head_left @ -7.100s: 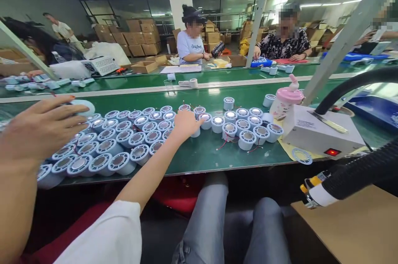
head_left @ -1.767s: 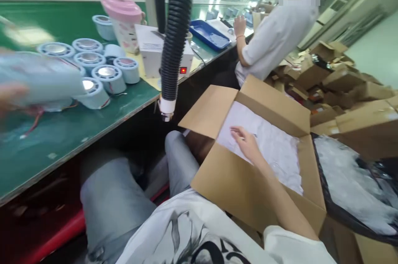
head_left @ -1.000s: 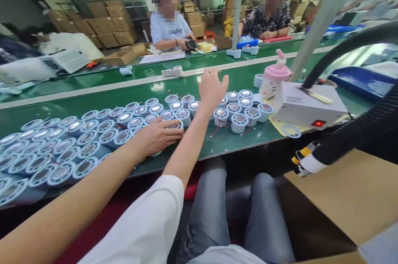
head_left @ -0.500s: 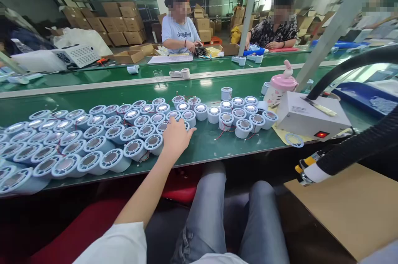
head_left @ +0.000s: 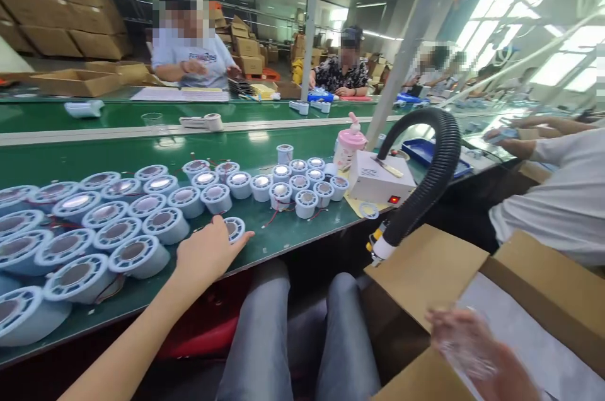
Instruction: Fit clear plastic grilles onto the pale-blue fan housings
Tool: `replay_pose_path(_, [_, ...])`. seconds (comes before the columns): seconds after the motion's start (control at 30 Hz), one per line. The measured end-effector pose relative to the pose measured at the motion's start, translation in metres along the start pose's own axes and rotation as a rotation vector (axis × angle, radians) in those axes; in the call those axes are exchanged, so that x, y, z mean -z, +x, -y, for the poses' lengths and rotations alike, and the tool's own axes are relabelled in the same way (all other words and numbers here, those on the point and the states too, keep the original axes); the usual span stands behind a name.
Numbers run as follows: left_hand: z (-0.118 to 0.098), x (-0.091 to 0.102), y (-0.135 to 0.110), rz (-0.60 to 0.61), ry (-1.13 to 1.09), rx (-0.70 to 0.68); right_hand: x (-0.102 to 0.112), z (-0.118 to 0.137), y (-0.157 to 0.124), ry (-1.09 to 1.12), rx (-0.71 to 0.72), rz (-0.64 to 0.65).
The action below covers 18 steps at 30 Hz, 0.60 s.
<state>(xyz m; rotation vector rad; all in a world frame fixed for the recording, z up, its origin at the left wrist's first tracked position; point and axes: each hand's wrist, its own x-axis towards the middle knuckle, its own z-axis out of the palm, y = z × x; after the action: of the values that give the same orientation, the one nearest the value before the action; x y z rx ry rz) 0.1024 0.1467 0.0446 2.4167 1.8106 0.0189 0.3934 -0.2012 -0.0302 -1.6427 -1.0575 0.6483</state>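
Pink-lidded cup [head_left: 348,152], blue tray [head_left: 420,150], stacked brown cartons [head_left: 61,13]

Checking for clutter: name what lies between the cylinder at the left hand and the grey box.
In the head view: green tabletop, red wires, other blue cylinders, then a yellow sheet.

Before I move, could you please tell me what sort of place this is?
Probably a factory assembly floor: many matching light-blue parts sit on a long green bench, and cardboard boxes are piled up behind it.

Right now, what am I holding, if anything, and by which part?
Left hand: a blue cylinder, around its side. Right hand: apparently clear plastic, too blurred to tell where.
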Motion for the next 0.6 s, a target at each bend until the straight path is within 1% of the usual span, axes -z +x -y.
replay_pose_path(0.03, [0.0,-0.002,0.0,0.001,-0.071,-0.019,-0.014,0.001,0.004,0.081,0.052,0.038])
replay_pose_path(0.07, [0.001,-0.005,-0.001,-0.009,-0.181,-0.051,-0.028,0.004,0.008,0.108,0.09,0.091])
replay_pose_path(0.13, [0.002,-0.012,-0.011,0.005,-0.501,-0.127,-0.055,0.015,0.016,0.011,0.119,0.168])
replay_pose_path(0.17, [0.001,-0.016,-0.019,0.045,-0.685,-0.151,-0.067,0.022,0.02,-0.067,0.143,0.207])
replay_pose_path(0.2, [-0.002,-0.019,-0.028,0.114,-0.872,-0.15,-0.077,0.029,0.023,-0.146,0.173,0.242])
replay_pose_path(0.23, [-0.005,-0.022,-0.038,0.215,-1.053,-0.123,-0.086,0.035,0.026,-0.215,0.214,0.276])
replay_pose_path(0.27, [-0.011,-0.026,-0.048,0.349,-1.226,-0.077,-0.093,0.041,0.029,-0.279,0.256,0.304])
replay_pose_path(0.33, [-0.025,-0.032,-0.064,0.682,-1.508,0.03,-0.106,0.049,0.034,-0.413,0.344,0.299])
replay_pose_path(0.37, [-0.032,-0.036,-0.07,0.864,-1.589,0.076,-0.111,0.052,0.037,-0.483,0.397,0.276])
replay_pose_path(0.4, [-0.039,-0.04,-0.074,1.037,-1.615,0.107,-0.115,0.054,0.039,-0.549,0.452,0.249])
replay_pose_path(0.43, [-0.045,-0.044,-0.077,1.175,-1.592,0.112,-0.119,0.056,0.041,-0.609,0.502,0.225])
replay_pose_path(0.47, [-0.049,-0.047,-0.078,1.269,-1.538,0.08,-0.122,0.058,0.043,-0.664,0.537,0.209])
replay_pose_path(0.5, [-0.053,-0.049,-0.079,1.315,-1.465,0.008,-0.125,0.06,0.044,-0.716,0.558,0.198])
replay_pose_path(0.53, [-0.055,-0.05,-0.079,1.314,-1.377,-0.093,-0.127,0.062,0.045,-0.763,0.568,0.189])
replay_pose_path(0.57, [-0.056,-0.05,-0.079,1.276,-1.274,-0.211,-0.128,0.064,0.045,-0.806,0.568,0.18])
replay_pose_path(0.6, [-0.057,-0.049,-0.078,1.206,-1.163,-0.339,-0.129,0.066,0.045,-0.842,0.561,0.171])
